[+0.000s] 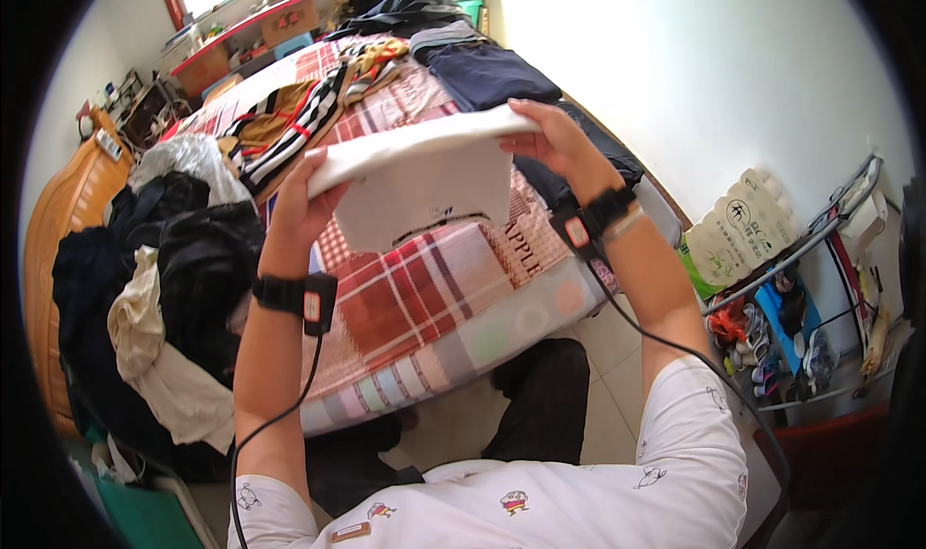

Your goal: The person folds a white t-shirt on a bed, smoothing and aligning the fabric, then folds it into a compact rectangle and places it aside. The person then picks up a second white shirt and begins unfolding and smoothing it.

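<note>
A white folded cloth garment [427, 176] hangs between my two hands above the bed. My left hand [307, 194] grips its left end, thumb on top. At the other end, my right hand [553, 140] pinches the upper right corner. The garment's lower part droops below the top fold and bears a small dark print near its bottom edge. Beneath it lies a red and white plaid bedspread [405, 303]. Just beyond my right hand are folded dark blue trousers [492, 75].
A heap of dark clothes [206, 259] with a beige garment [141, 332] covers the wooden headboard side at left. A striped blanket [289, 129] lies farther back on the bed. At right stand a metal rack [788, 259] and a pack of paper rolls [745, 223] by the wall.
</note>
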### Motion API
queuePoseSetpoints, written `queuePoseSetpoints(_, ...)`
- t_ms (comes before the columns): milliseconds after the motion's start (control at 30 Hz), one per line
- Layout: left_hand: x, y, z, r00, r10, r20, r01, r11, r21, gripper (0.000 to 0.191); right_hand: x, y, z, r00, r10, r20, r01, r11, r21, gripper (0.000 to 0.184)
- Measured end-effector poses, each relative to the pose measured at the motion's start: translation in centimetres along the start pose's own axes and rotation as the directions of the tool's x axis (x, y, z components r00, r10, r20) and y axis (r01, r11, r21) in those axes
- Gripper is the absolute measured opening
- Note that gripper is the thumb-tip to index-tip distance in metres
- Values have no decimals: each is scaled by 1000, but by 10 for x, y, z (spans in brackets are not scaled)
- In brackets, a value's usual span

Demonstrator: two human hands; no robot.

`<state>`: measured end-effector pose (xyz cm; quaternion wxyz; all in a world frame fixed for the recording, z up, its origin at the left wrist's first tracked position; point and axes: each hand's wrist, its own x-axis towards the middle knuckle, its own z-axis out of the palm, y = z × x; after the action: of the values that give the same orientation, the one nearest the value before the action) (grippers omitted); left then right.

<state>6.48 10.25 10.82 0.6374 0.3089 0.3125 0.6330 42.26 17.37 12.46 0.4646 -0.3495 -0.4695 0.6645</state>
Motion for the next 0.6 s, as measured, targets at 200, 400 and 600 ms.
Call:
queuePoseSetpoints(200,86,7,94,964,159,214,-162,987,-1,26,66,-95,-76,948,-313,-50,308,947,-91,34)
queuePoseSetpoints(400,122,-117,156,948,135,287,-143,990,5,28,58,-87,-202,890,-393,-231,364,918,-159,33)
queuePoseSetpoints(600,110,-291,163,935,-326,137,315,944,98,29,29,40,-323,779,-112,-617,59,993,-105,28)
